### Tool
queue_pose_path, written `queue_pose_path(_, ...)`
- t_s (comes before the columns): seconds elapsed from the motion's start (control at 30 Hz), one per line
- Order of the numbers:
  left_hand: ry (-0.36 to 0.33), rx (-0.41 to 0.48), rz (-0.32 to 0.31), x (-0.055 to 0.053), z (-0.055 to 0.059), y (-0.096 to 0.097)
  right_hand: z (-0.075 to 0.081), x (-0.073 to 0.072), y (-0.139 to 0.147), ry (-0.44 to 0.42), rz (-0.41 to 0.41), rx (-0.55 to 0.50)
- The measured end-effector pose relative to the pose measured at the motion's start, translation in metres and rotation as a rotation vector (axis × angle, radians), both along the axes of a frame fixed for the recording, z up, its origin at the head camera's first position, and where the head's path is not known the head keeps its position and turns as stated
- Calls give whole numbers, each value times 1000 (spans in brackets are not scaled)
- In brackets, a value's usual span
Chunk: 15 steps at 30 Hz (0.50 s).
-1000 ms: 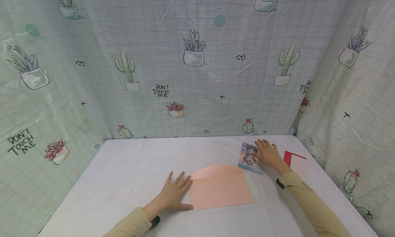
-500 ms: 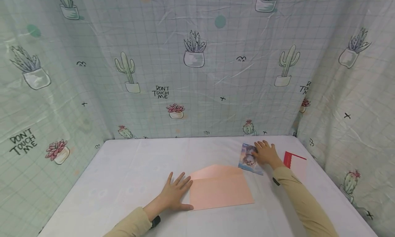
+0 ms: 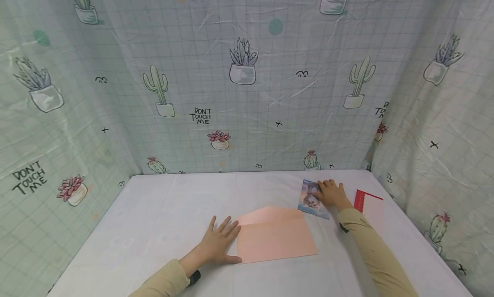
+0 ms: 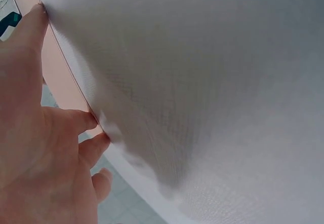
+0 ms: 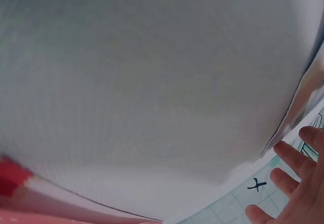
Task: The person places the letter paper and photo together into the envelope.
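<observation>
On the white table lies a pale peach envelope [image 3: 275, 241], its pointed flap spread away from the person. My left hand [image 3: 218, 243] rests at the envelope's left edge, with the thumb at the near corner and the fingers stretched apart; the left wrist view shows fingertips touching that edge. Behind the envelope's right end is a picture card [image 3: 307, 202] in blue and purple, lying flat. My right hand [image 3: 332, 195] lies over the card's right side. In the right wrist view, one fingertip meets the edge of the card [image 5: 298, 107], while the other fingers stick out loosely. The thumb is out of that view.
To the right of the right hand lies a pink and red paper item [image 3: 372, 204], partly covered by the sleeve [image 3: 366, 237]. A curtain printed with cacti [image 3: 243, 74] hangs behind the table [image 3: 173, 202] and along both sides.
My right hand has come slightly nearer and to the left over the card, and its forearm has swung left. Card, envelope and left hand keep their places.
</observation>
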State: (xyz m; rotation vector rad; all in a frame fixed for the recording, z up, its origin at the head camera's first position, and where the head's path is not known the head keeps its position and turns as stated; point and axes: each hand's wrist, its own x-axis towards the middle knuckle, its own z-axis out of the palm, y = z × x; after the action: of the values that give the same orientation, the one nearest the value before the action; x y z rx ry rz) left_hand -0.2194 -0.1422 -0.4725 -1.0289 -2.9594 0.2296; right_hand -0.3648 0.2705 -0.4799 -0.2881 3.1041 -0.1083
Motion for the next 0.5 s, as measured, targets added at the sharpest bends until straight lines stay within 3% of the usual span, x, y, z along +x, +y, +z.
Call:
queue_pose_path(0.13, -5, -3, 2, 1, 1, 1, -9, -6, 7, 43, 28, 32)
queue_pose_path(0.5, -7, -5, 6, 1, 2, 0, 0, 5, -3, 73, 10, 78)
